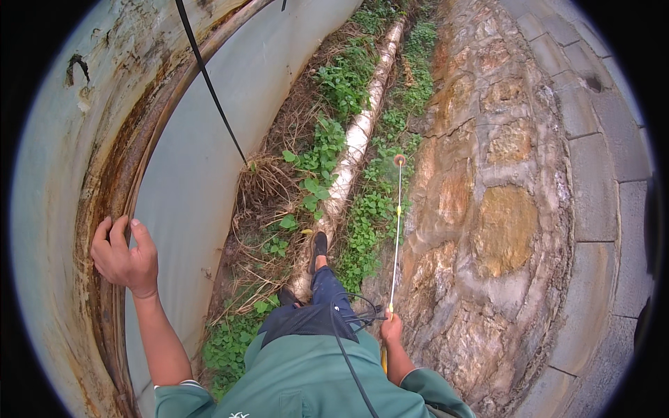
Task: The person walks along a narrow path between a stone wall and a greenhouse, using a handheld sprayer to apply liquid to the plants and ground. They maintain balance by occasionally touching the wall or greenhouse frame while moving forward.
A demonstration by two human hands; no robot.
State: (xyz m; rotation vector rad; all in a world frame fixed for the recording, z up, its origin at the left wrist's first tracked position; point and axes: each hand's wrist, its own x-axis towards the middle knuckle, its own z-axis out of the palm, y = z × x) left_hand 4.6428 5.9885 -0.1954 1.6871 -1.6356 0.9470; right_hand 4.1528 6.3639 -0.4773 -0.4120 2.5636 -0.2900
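Note:
My left hand [125, 261] rests on the curved rusty pipe [111, 202] at the edge of a pale plastic sheet, its fingers bent over it. Down by my right hip, my right hand [391, 329] is closed round the handle end of a long thin spray wand [396, 251] with yellow joints. The wand points forward, away from me. Its round orange nozzle [399, 160] is over green weeds, with a faint mist beside it. A thin dark hose [341, 348] loops across my front near the right hand.
Both my feet [319, 245] are on a narrow pale pipe [355, 136] running forward between weeds [369, 230] and dry stalks [261, 184]. A rough stone wall [505, 230] topped with grey blocks [592, 202] borders the right. A black cord [212, 87] slants down at upper left.

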